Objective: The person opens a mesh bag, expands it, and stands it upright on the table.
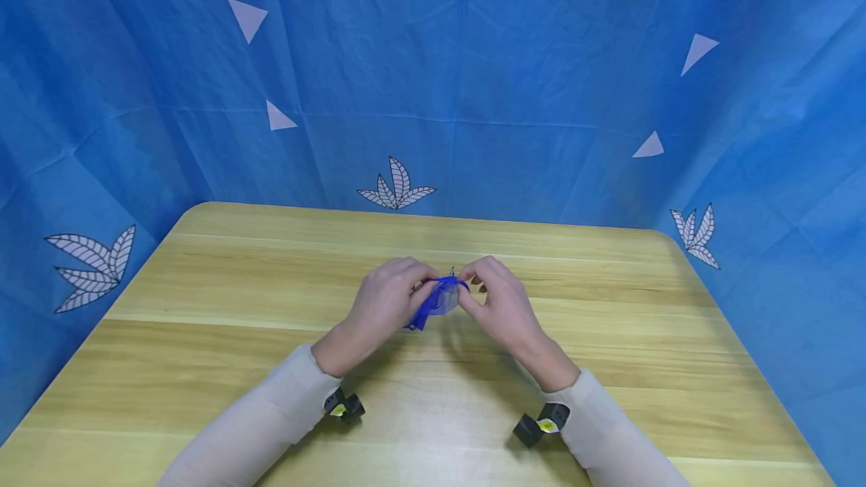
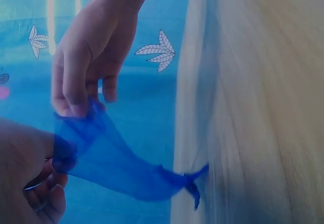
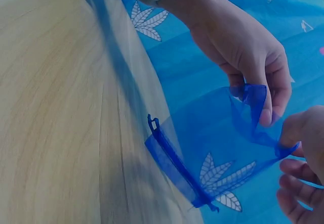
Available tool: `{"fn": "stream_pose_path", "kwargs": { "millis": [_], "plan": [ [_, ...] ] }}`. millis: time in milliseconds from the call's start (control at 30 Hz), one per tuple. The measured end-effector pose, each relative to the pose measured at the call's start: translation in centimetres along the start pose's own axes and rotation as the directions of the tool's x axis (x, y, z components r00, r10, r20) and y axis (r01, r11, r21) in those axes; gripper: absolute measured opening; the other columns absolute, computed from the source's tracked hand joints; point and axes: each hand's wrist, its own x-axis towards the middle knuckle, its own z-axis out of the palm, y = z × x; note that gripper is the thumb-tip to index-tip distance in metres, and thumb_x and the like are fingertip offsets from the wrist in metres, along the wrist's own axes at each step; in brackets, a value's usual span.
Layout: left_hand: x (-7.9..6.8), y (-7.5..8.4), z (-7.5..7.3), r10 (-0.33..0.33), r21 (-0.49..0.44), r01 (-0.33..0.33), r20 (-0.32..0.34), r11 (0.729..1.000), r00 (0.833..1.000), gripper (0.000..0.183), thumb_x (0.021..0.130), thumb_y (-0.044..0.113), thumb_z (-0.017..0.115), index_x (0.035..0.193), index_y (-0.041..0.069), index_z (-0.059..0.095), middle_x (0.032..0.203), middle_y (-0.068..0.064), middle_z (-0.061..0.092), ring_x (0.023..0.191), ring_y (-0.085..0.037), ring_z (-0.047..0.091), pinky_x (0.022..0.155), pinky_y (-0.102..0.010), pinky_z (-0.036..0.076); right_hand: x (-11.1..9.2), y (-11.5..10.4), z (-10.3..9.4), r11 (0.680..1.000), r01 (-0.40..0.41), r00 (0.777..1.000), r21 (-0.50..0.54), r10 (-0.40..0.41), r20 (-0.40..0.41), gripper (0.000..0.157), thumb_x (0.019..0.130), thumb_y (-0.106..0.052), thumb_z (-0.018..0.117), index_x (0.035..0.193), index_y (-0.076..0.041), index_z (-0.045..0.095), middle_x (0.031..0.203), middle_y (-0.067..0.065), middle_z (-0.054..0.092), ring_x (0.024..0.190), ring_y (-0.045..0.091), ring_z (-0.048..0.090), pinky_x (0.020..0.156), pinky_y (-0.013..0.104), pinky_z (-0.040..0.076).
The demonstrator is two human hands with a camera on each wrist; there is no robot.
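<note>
Blue mesh bag (image 1: 441, 300), held between the left hand (image 1: 391, 293) and the right hand (image 1: 499, 300), is what draws my eye; each hand pinches its upper edge with thumb and fingers, and the rest sags below the fingertips. Whether that edge is the mouth or the closed end, I can't tell. I'd judge the step as spreading or working that edge, and the next move seems to call for a light, even pull from both sides, since such thin cloth could bunch or slip. From the head view it is only a small crumple, half hidden by fingers. The right wrist view gives away more: a darker drawstring band (image 3: 174, 163) low on the bag, well clear of the hands, a cord loop (image 3: 153, 123) at one end, and printed leaves showing through the weave. Seen from the left wrist, the bag tapers to two dark tails (image 2: 194, 192). Behind each hand, at the wrist, sit a black unit (image 1: 352, 408) and a pale sleeve (image 1: 271, 415). Below the hands lies the wood-grained table (image 1: 203, 367); beyond its far edge, ahead of them, hangs a blue curtain (image 1: 541, 28) with white triangles (image 1: 697, 52).
</note>
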Motion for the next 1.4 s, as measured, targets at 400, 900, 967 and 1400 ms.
{"fn": "stream_pose_path", "kwargs": {
  "millis": [400, 900, 967, 1400],
  "plan": [
    [-0.06, 0.16, 0.30, 0.075, -0.024, -0.074, 0.047, 0.997, 0.996, 0.012, 0.089, 0.020, 0.074, 0.099, 0.013, 0.074, 0.092, 0.002, 0.070, 0.087, -0.015, 0.065, 0.076, -0.031, 0.055, -0.24, -0.16, 0.18, 1.000, 0.001, 0.997, -0.012, 0.000, 0.080, 0.009, 0.089, -0.009, 0.072, 0.098, -0.011, 0.069, 0.097, -0.001, 0.066, 0.093, 0.018, 0.063, 0.082, 0.035, 0.052],
    [-0.11, -0.07, 0.33, 0.011, 0.000, -0.011, 0.134, 1.000, 0.991, 0.019, 0.089, 0.027, 0.074, 0.102, 0.013, 0.072, 0.094, 0.003, 0.070, 0.087, -0.015, 0.064, 0.074, -0.030, 0.054, -0.24, -0.37, 0.03, 0.999, -0.049, 0.999, -0.008, 0.050, 0.011, 0.005, 0.092, -0.009, 0.068, 0.096, -0.010, 0.069, 0.092, 0.001, 0.068, 0.083, 0.016, 0.064, 0.070, 0.039, 0.054],
    [-0.09, -0.14, 0.29, 0.000, 0.003, -0.001, 0.125, 1.000, 0.992, 0.016, 0.090, 0.024, 0.073, 0.101, 0.013, 0.072, 0.096, 0.001, 0.071, 0.088, -0.017, 0.065, 0.074, -0.032, 0.054, -0.22, -0.34, 0.01, 0.999, -0.052, 0.999, -0.014, 0.052, 0.007, 0.004, 0.091, -0.009, 0.068, 0.095, -0.010, 0.069, 0.091, 0.001, 0.068, 0.081, 0.016, 0.064, 0.068, 0.036, 0.053],
    [-0.02, -0.66, -0.06, 0.030, 0.077, -0.033, 0.038, 0.996, 0.999, 0.009, 0.093, 0.021, 0.069, 0.097, 0.013, 0.072, 0.094, 0.000, 0.070, 0.087, -0.018, 0.064, 0.076, -0.033, 0.054, -0.27, -0.30, 0.47, 0.997, -0.061, 0.989, -0.056, 0.068, 0.130, 0.002, 0.093, -0.014, 0.067, 0.093, -0.012, 0.066, 0.089, -0.004, 0.068, 0.079, 0.014, 0.063, 0.065, 0.031, 0.049]
  ]
}}
